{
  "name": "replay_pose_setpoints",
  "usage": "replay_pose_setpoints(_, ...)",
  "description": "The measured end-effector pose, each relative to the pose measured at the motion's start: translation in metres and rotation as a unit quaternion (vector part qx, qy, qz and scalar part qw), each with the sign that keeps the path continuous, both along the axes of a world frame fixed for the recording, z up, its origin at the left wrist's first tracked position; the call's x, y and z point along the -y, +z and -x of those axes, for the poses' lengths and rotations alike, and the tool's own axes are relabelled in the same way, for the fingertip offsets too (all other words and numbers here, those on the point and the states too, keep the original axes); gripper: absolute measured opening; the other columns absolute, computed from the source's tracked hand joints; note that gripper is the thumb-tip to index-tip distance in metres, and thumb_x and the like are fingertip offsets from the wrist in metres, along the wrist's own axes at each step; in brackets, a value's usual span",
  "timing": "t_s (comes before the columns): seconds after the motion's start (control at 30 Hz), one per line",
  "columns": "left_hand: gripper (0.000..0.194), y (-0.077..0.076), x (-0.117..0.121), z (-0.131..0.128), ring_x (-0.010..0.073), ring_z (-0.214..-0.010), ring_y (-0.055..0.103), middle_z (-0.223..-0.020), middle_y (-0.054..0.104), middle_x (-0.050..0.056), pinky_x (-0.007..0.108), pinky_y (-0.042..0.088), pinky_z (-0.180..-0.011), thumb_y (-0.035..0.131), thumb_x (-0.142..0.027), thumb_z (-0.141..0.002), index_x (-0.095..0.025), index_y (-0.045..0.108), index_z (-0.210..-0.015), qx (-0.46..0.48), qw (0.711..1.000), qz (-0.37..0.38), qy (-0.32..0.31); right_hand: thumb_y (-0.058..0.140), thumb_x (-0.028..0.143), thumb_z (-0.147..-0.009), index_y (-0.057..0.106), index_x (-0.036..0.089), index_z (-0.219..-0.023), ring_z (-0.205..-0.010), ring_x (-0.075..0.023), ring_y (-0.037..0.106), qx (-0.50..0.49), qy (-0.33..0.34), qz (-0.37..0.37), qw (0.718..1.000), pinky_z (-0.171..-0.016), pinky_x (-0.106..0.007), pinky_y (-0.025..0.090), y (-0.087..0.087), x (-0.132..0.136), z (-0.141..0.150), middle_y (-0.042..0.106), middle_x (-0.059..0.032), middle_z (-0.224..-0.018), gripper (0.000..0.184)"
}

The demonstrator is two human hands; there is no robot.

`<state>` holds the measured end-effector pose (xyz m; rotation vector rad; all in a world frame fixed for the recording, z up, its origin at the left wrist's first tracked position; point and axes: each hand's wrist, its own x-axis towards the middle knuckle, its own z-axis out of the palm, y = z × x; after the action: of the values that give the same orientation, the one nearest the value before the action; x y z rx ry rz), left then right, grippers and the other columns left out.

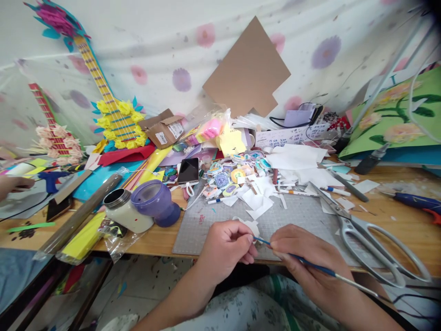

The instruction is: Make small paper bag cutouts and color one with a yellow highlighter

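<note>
My right hand (306, 262) is closed around a slim blue-and-white stick-like tool (319, 266), its pale end pointing back past my wrist. Toward my left hand (227, 246) runs a thin blue length, which meets the fingertips there. Those left fingers are pinched together; whatever they grip is hidden. Just beyond them a white paper cut-out (253, 226) lies on the grey cutting mat (223, 225). Large scissors (351, 225) rest partly open to the right of my right hand. White paper scraps (258, 197) lie ahead of both hands.
Small colourful paper pieces (229, 174) are heaped behind the mat, near a phone (188, 171). Left stand a purple jar (156, 202) and a white jar (127, 209). Another person's hand (15, 185) shows at far left by a blue glue gun (52, 180).
</note>
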<state>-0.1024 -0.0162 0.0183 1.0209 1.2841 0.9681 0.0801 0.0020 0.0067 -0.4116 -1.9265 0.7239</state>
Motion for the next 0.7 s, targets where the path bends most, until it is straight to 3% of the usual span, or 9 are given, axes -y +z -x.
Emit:
replay_pose_setpoints(0.23,0.018,-0.0007,0.0001,-0.0001,0.0092,-0.040,0.055,-0.050,0.062,0.001,0.019,0.046,-0.042,0.056,-0.030,-0.065,-0.013,0.060,-0.066,-0.004,1.000,-0.009,0.016,0.049,-0.001,-0.087,0.058,0.019,-0.112,-0.084,-0.0194,0.059,0.007,0.007,-0.023,1.000,-0.072,-0.032,0.050,-0.0003,0.0017,-0.0009,0.062,-0.0067,-0.094,0.034)
replay_pose_setpoints(0.5,0.018,-0.0004,0.0003,0.0001,0.0092,-0.039,0.055,-0.051,0.064,0.001,0.019,0.046,-0.042,0.055,-0.031,-0.066,-0.014,0.060,-0.070,0.032,0.999,0.006,-0.005,0.048,0.006,-0.092,0.060,0.018,-0.106,-0.082,-0.0193,0.060,0.016,-0.010,-0.019,1.000,-0.070,-0.031,0.052,0.0001,-0.0002,-0.0028,0.063,-0.0073,-0.091,0.022)
replay_pose_setpoints(0.7,0.018,0.0011,0.0005,0.0037,0.0092,-0.038,0.054,-0.049,0.063,0.002,0.019,0.044,-0.040,0.060,-0.032,-0.065,-0.014,0.058,-0.067,0.028,0.999,0.006,-0.017,0.049,0.006,-0.093,0.058,0.021,-0.112,-0.081,-0.0191,0.060,0.022,0.024,-0.002,0.999,-0.071,-0.032,0.051,0.0031,0.0009,-0.0043,0.062,-0.0070,-0.093,0.026)
